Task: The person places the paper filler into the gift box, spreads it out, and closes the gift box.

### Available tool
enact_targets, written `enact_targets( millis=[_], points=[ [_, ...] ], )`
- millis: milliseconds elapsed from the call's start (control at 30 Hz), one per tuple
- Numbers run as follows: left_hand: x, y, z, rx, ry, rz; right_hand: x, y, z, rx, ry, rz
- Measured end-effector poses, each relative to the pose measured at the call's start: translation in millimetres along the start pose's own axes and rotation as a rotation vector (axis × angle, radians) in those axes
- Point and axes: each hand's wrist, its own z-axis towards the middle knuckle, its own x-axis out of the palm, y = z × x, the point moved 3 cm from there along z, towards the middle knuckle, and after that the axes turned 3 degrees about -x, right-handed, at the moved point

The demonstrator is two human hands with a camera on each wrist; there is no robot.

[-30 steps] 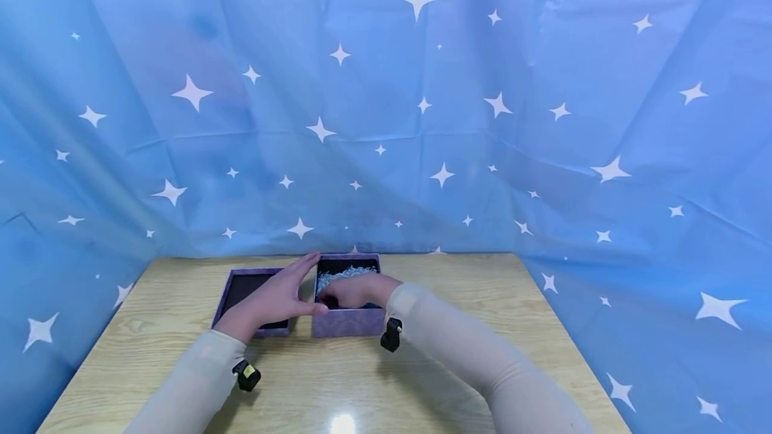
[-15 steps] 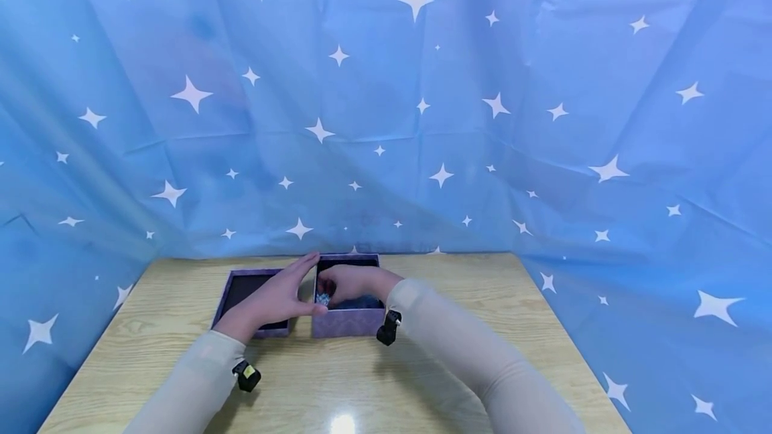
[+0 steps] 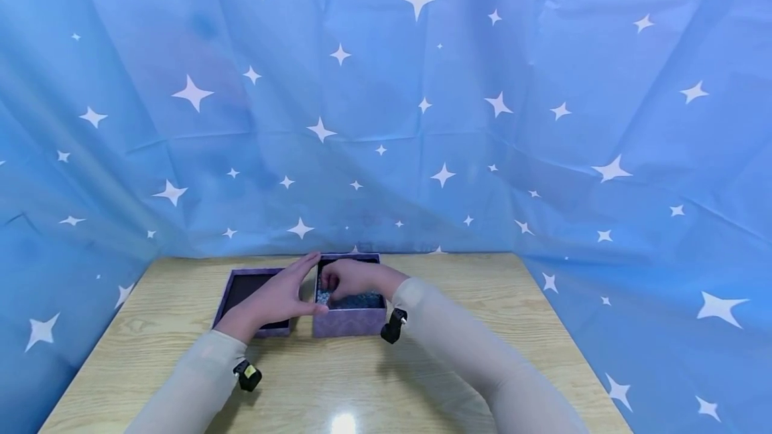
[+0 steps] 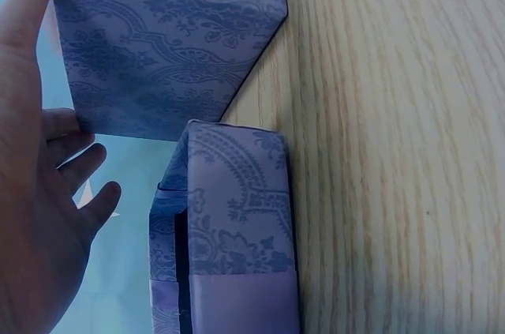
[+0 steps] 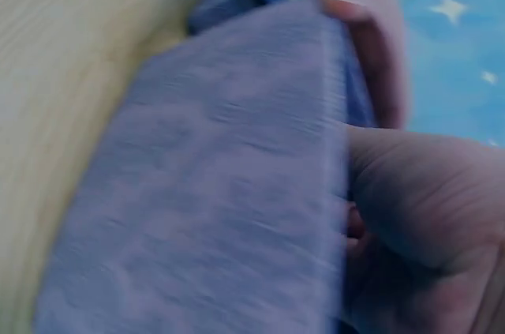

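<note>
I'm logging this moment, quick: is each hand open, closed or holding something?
Left hand: holding the box at its left side.
Right hand: fingers curled inside the box; whether they hold anything cannot be told.

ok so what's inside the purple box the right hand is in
Bluish shredded filler shows inside the purple box. The right hand covers part of it, and anything under the filler cannot be seen.

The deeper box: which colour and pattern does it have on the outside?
The deeper box is muted purple with a darker ornate pattern, clearest in the left wrist view.
</note>
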Motion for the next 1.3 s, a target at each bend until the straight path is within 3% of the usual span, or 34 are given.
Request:
enact_targets(
  millis=[133, 433, 633, 800, 933, 1033, 1300],
  points=[
    [-0.5, -0.5, -0.8, -0.008, 0.001, -0.006, -15.2, -2.3, -7.0, 0.024, -0.010, 0.057],
    [-0.3, -2.0, -0.7, 0.007, 0.000, -0.006, 3.6, -8.2, 0.1, 0.047, 0.017, -0.238],
    [0.0, -0.6, -0.4, 0.004, -0.001, -0.004, -3.6, -3.4, -9.0, 0.046, -0.001, -0.232],
    [-0.1, -0.6, -0.6, 0.002, -0.003, -0.012, -18.9, 6.1, -22.5, 0.140, -0.020, -0.275],
    [-0.1, 1.2, -1.2, 0.000, -0.011, 0.002, -20.7, 10.2, -26.0, 0.247, 0.032, -0.377],
    [0.3, 1.7, -1.3, 0.001, -0.009, 0.005, -15.0, 9.0, -26.4, 0.303, 0.092, -0.389],
    [-0.9, -1.2, -1.2, 0.000, -0.003, -0.004, -2.0, 3.5, -22.0, 0.302, 0.175, -0.467]
  ],
)
